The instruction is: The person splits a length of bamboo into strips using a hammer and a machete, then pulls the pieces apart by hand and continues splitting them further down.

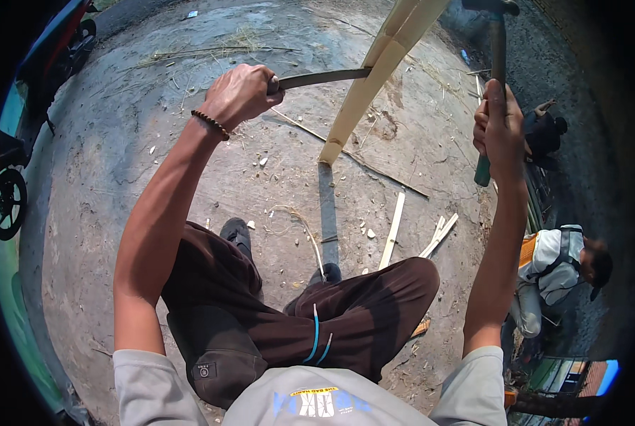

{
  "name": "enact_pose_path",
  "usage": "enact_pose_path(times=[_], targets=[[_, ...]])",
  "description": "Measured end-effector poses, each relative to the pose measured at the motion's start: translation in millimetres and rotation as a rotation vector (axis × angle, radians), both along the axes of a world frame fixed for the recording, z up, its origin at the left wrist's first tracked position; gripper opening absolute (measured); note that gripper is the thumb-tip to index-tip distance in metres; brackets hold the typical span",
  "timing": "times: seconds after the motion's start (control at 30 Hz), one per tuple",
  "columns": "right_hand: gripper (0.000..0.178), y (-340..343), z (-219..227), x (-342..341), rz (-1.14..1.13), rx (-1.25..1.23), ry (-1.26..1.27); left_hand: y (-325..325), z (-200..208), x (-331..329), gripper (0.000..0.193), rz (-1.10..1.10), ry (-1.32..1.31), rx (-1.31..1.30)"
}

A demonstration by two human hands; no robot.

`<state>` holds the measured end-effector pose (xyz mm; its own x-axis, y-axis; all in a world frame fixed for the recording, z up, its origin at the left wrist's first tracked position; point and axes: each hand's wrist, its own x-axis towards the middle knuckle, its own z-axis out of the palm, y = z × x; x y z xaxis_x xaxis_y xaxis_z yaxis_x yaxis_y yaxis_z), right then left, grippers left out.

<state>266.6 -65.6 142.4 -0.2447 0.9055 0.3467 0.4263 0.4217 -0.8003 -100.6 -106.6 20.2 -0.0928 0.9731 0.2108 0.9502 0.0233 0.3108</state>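
Note:
My left hand (243,94) is closed around the handle of a machete (324,77), its long dark blade pointing right. The blade meets a pale split bamboo length (363,96) that stands tilted, its lower end on the ground and its top past the upper edge. Whether the edge is sunk into the bamboo or only against it, I cannot tell. On the right, my right hand (500,128) grips a hammer (498,53), held up with its dark head above the fist and the green handle end below. The hammer is apart from both blade and bamboo.
Pale split strips (393,231) and a long thin stick (353,157) lie on the concrete ground (119,206) among chips. One person in a light top (555,259) is low at the right; another in dark clothes (544,135) is farther off. A motorbike wheel (9,204) shows at left.

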Motion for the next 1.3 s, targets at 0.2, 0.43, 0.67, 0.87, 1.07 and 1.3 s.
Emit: enact_pose_path(times=[0.2, 0.43, 0.67, 0.87, 1.07, 1.3], targets=[[0.044, 51, -107, -16, -0.054, 0.069, -0.453, 6, -4, 10, 0.038, -0.046, -0.005, 0.039], [0.046, 26, -33, -29, -0.011, 0.013, -0.258, 7, -11, 1, 0.036, -0.035, 0.034, 0.052], [0.043, 66, -150, -28, -0.053, 0.144, -0.458, 12, -19, 13, 0.037, -0.042, 0.011, 0.066], [0.047, 25, -67, -42, 0.000, 0.007, -0.331, -2, -9, 25, 0.031, -0.057, 0.058, -0.020], [0.044, 15, -53, -33, -0.049, 0.114, 0.028, 4, -5, 18, 0.031, -0.053, 0.065, -0.005], [0.048, 20, -178, 9, 0.000, -0.267, -0.545, 12, -25, 7, 0.039, 0.014, 0.057, -0.101]])
